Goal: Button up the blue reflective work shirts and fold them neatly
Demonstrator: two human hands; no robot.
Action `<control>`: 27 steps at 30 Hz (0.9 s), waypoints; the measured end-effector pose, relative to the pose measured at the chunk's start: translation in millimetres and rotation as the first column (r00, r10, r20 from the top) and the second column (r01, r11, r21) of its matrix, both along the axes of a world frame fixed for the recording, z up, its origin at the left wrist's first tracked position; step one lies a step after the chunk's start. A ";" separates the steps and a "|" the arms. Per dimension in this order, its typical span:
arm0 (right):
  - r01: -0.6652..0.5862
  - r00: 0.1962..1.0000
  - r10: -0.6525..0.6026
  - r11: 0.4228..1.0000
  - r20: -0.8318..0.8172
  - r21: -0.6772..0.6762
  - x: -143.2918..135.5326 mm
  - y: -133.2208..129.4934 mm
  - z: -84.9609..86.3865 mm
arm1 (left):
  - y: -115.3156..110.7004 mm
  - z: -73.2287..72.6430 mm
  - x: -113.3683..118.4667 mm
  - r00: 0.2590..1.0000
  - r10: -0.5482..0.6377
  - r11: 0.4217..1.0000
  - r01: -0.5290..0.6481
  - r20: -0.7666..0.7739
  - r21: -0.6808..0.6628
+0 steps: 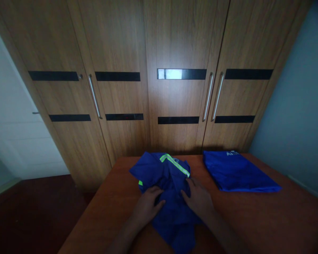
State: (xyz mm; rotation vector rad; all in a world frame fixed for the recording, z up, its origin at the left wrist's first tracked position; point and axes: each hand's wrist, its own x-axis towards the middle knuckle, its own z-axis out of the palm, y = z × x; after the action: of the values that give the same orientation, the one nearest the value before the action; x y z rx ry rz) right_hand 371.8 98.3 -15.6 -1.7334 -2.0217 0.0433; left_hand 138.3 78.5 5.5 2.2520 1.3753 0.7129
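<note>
A person's left hand (148, 204) rests on a crumpled blue garment (176, 208) at the lower center of the frame, thumb and forefinger parted with cloth showing in the gap. The right hand (200, 197) touches the garment's other side, its thumb likewise apart from the fingers, the fingertips just below the end of a yellow-green and silver reflective strip (178, 167). A small pale print (176, 159) beside the strip is too blurred to read from where I stand.

At the right of the frame, apart from the garment, a flat, brighter blue bag (241, 174) lies near the far edge of the table. White lettering (232, 153) along its top appears to begin "AI"; the rest cannot be made out.

Both blue items sit on a reddish-brown table (113, 208) that fills the lower part of the frame. Behind it, a wood-grain wardrobe (119, 38) spans the top and middle, crossed by dark bands (178, 120) and fitted with long metal handles (94, 97). A bright reflection shows in one band at upper center. A white door (26, 144) stands at the left edge, above a dark red floor (37, 211) at lower left; a pale blue-gray wall (294, 102) closes the dim room at right.
</note>
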 end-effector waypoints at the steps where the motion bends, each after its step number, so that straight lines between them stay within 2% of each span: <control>1: 0.004 1.000 -0.004 1.000 0.020 -0.005 0.4 -1.6 1.5 | 0.1 -0.7 0.7 1.000 -0.005 1.000 0.005 0.029 0.005; 6: -0.020 0.999 0.021 1.000 0.035 -0.022 4.2 -4.7 11.8 | -0.2 -0.2 4.2 0.983 -0.007 0.999 0.014 0.184 -0.035; 9: -0.031 0.993 0.029 0.999 -0.113 -0.018 15.2 -1.1 18.6 | -0.6 0.9 1.4 0.964 0.015 0.989 0.025 0.266 -0.147; 12: 0.012 0.970 -0.009 1.000 -0.243 0.011 37.4 8.3 28.5 | -2.9 6.9 -5.7 0.930 0.048 0.966 0.050 0.364 -0.254; 14: 0.044 0.926 -0.015 0.997 -0.377 0.068 57.1 17.2 37.5 | -6.5 15.8 -13.2 0.904 0.089 0.956 0.040 0.419 -0.290; 17: 0.121 0.754 0.003 0.982 -0.657 0.144 88.0 30.7 52.1 | -14.1 33.7 -30.5 0.873 0.142 0.955 0.002 0.467 -0.296; 19: 0.172 0.661 0.001 0.973 -0.751 0.153 105.7 36.8 59.6 | -19.4 43.9 -46.1 0.876 0.149 0.960 -0.017 0.459 -0.279; 21: 0.210 0.610 -0.011 0.967 -0.793 0.148 119.0 39.0 63.8 | -23.5 48.6 -63.1 0.893 0.171 0.965 -0.066 0.416 -0.254; 25: 0.253 0.521 -0.012 0.957 -0.853 0.141 127.6 33.2 67.6 | -27.0 40.8 -90.1 0.956 0.201 0.958 -0.146 0.212 -0.247; 27: 0.236 0.523 0.032 0.955 -0.852 0.181 119.0 25.9 73.3 | -27.4 34.4 -94.5 0.975 0.211 0.957 -0.191 0.073 -0.218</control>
State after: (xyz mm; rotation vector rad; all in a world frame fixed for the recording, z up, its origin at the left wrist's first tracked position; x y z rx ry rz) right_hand 490.8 124.1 57.7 -1.2450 -1.1028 0.4636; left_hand 43.8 51.1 39.9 1.9099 1.5689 0.6954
